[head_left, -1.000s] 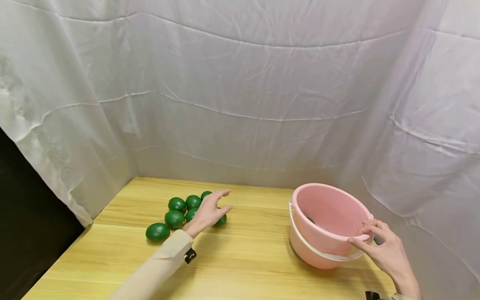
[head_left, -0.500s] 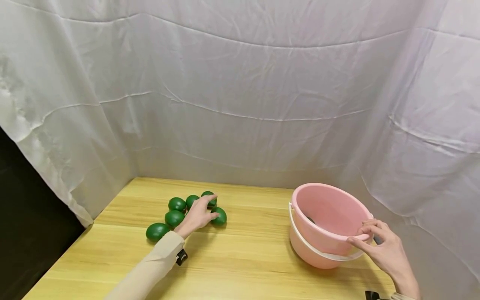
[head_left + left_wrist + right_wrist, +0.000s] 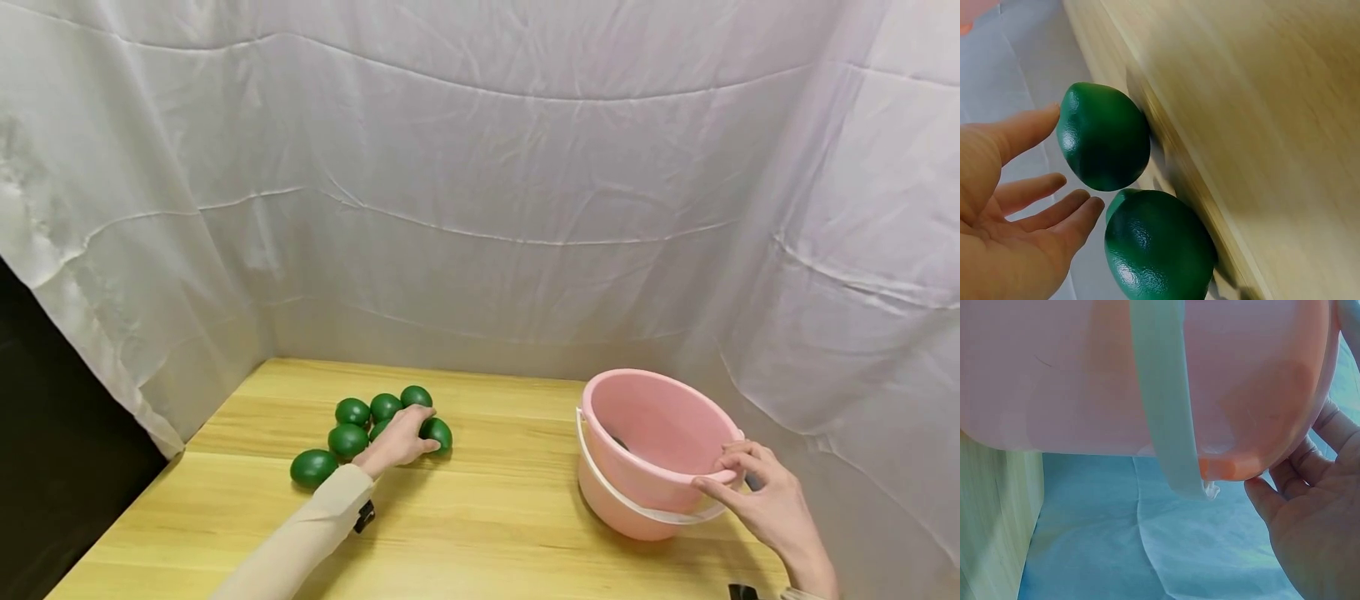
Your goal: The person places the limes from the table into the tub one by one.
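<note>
Several green limes lie grouped on the left half of the wooden table. My left hand (image 3: pixel 397 442) is over the group, beside its rightmost lime (image 3: pixel 438 437). In the left wrist view that lime (image 3: pixel 1104 137) lies in front of the spread thumb and fingers; the thumb tip is at its edge, and whether they touch I cannot tell. A second lime (image 3: pixel 1157 244) sits just below the fingertips. At the right, my right hand (image 3: pixel 776 500) grips the rim of a pink bucket (image 3: pixel 626 500), thumb outside and fingers over the edge. Something dark shows partly inside the bucket.
The bucket's white handle (image 3: pixel 647 513) hangs down against its front. The wooden table (image 3: pixel 495 533) ends at a pale cloth (image 3: pixel 487 283) draped behind and along both sides. A black area (image 3: pixel 60 450) lies beyond the left edge.
My left hand moved left and down from above the right end of the limes to beside the rightmost one. My right hand and the bucket stayed in place.
</note>
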Demonstrator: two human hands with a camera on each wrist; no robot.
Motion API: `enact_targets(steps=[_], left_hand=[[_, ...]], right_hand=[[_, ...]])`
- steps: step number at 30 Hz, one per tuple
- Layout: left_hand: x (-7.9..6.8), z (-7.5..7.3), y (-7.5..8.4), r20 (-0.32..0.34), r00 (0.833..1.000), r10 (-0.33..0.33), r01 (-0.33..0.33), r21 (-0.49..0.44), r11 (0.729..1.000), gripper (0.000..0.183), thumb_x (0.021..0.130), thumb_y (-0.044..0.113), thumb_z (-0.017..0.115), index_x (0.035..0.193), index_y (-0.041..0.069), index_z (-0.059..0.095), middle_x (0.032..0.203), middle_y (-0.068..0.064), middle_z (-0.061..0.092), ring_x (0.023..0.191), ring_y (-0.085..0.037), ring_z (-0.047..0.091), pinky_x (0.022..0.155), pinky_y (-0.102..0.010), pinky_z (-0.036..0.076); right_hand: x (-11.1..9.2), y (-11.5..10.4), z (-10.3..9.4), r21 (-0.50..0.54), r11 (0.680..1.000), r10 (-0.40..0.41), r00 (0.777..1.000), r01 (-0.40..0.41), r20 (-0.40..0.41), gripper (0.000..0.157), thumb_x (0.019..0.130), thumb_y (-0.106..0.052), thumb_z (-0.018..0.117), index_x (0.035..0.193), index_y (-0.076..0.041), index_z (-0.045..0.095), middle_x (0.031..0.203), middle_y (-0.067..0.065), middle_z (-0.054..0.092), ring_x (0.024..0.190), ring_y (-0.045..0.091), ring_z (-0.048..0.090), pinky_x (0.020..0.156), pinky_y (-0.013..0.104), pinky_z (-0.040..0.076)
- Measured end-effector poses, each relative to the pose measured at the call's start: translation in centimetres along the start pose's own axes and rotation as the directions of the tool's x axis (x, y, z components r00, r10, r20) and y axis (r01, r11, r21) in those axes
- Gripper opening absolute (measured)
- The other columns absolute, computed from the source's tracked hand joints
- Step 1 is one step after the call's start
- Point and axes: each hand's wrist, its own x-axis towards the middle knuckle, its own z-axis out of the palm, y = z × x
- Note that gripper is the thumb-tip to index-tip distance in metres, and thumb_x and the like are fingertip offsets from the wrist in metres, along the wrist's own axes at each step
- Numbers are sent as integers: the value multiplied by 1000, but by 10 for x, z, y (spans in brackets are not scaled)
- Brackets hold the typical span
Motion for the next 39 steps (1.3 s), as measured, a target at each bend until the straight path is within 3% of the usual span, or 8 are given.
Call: enact_targets(steps=[10,19,27,39], left_hand=[[5,9,-3,0,1000,8,-8,10,1000,53,88,18,74,132,-6,55,132,-20,59,121,-34,56,97,-49,49],[14,14,7,-19,999,40,-40,-8,999,47,83,20,79,123,4,60,118,-12,60,108,-28,56,90,-46,49],[16,28,12,-24,1000,2,-2,10,1000,62,76,27,86,126,2,60,120,-13,54,108,-25,54,94,-44,48],[18,41,17,57,992,110,-108,-33,994,50,73,16,86,116,3,64,110,-10,64,96,-22,60,81,-38,53]], right_hand=[[2,-1,0,-10,1000,-9,1000,9,4,34,60,-4,91,71,-22,64,101,-26,53,110,-14,43,94,-1,25],[5,-2,-1,-34,999,7,1000,-6,14,32,62,-8,91,71,-22,64,103,-29,52,111,-17,40,94,-2,23],[-1,-1,-1,-3,1000,9,1000,-9,12,33,61,-4,90,72,-21,64,102,-27,53,113,-14,42,97,-1,23],[1,-3,-1,-6,1000,-5,1000,5,6,33,61,-5,90,72,-22,64,103,-26,53,111,-14,42,95,-1,24]])
